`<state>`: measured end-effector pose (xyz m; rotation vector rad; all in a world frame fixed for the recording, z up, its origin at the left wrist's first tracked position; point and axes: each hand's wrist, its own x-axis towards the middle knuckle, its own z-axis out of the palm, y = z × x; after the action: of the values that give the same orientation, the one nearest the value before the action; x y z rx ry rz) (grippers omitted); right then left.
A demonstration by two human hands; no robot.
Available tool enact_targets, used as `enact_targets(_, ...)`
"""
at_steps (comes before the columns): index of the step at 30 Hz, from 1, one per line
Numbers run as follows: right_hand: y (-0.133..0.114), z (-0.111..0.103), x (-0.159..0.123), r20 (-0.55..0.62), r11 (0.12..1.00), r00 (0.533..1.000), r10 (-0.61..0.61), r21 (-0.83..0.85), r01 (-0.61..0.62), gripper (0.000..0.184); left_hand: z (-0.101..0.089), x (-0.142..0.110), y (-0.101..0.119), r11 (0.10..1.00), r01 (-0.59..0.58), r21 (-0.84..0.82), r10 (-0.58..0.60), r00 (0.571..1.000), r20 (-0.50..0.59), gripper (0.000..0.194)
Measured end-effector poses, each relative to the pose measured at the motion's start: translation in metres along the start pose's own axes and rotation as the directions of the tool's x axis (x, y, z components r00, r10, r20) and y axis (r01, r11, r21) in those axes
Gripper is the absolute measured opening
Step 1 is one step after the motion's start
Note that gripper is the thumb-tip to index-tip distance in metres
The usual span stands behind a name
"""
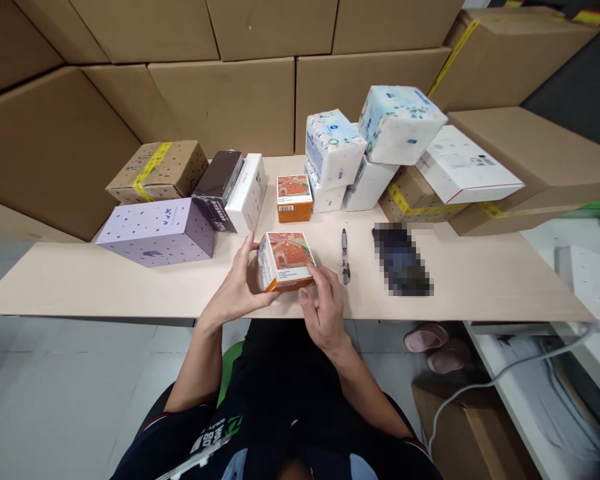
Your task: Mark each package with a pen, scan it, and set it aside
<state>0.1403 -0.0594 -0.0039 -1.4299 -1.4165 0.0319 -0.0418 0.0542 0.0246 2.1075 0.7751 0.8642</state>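
Note:
A small orange and white box (pixel 289 257) with a printed picture on its top is near the table's front edge, slightly turned. My left hand (pixel 237 287) grips it from the left, thumb along the lower front and fingers at the left side. My right hand (pixel 325 307) is closed at its front right corner, with fingertips on the top edge and the thumb near the front face. A second matching orange box (pixel 294 198) stands just behind. To the right of my right hand lies a pen (pixel 345 257).
A lilac box (pixel 155 232), a dark box (pixel 220 187), a white box (pixel 247 193) and a taped carton (pixel 160 170) stand at left. Tissue packs (pixel 335 147) are stacked behind. A blurred-out dark phone (pixel 403 260) lies right. Large cardboard boxes (pixel 223 107) wall the back.

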Motion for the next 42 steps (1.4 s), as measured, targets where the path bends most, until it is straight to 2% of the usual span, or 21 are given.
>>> enact_targets(4, 0.001, -0.001, 0.0, -0.006, 0.998, 0.998, 0.056, 0.006, -0.056, 0.035, -0.001, 0.01, 0.011, 0.999, -0.05, -0.013, 0.05, 0.999, 0.008, 0.125)
enact_targets(8, 0.002, -0.001, 0.0, 0.014, 0.996, 0.996, 0.091, 0.015, -0.091, 0.035, 0.004, 0.016, 0.019, 0.995, -0.08, 0.054, 0.078, 0.996, 0.033, 0.119)
enact_targets(13, 0.003, 0.0, -0.002, 0.016, 0.995, 0.995, 0.099, 0.029, -0.1, 0.036, 0.009, 0.01, 0.013, 0.999, -0.036, 0.026, 0.035, 0.999, 0.033, 0.127)
enact_targets(20, 0.003, 0.0, 0.0, 0.028, 0.994, 0.995, 0.1, 0.04, -0.101, 0.034, 0.01, -0.003, 0.0, 0.997, 0.075, 0.023, -0.078, 0.99, 0.118, 0.133)
enact_targets(28, 0.003, -0.007, 0.004, -0.006, 0.994, 0.995, 0.095, 0.055, -0.094, 0.029, 0.01, 0.002, 0.005, 0.999, -0.014, -0.041, 0.015, 1.0, 0.006, 0.124)
enact_targets(31, 0.014, -0.019, 0.014, -0.113, 0.993, 0.99, 0.078, -0.08, -0.088, 0.028, 0.005, 0.004, 0.01, 0.999, -0.034, 0.01, 0.034, 0.999, -0.022, 0.122)
enact_targets(33, 0.025, -0.028, 0.022, -0.148, 0.959, 0.983, 0.112, -0.244, -0.146, 0.033, 0.002, 0.006, 0.015, 0.996, -0.058, 0.074, 0.06, 0.998, -0.017, 0.122)
enact_targets(35, 0.037, -0.034, 0.03, -0.112, 0.902, 0.977, 0.179, -0.379, -0.209, 0.041, 0.001, 0.011, 0.021, 0.986, -0.091, 0.141, 0.09, 0.996, 0.011, 0.121)
enact_targets(37, 0.048, -0.036, 0.036, -0.047, 0.865, 0.97, 0.237, -0.444, -0.233, 0.044, 0.003, 0.017, 0.027, 0.974, -0.116, 0.192, 0.109, 0.993, 0.043, 0.12)
enact_targets(42, 0.059, -0.035, 0.04, 0.018, 0.856, 0.961, 0.277, -0.458, -0.238, 0.041, 0.017, 0.03, 0.035, 0.966, -0.143, 0.217, 0.12, 0.986, 0.116, 0.113)
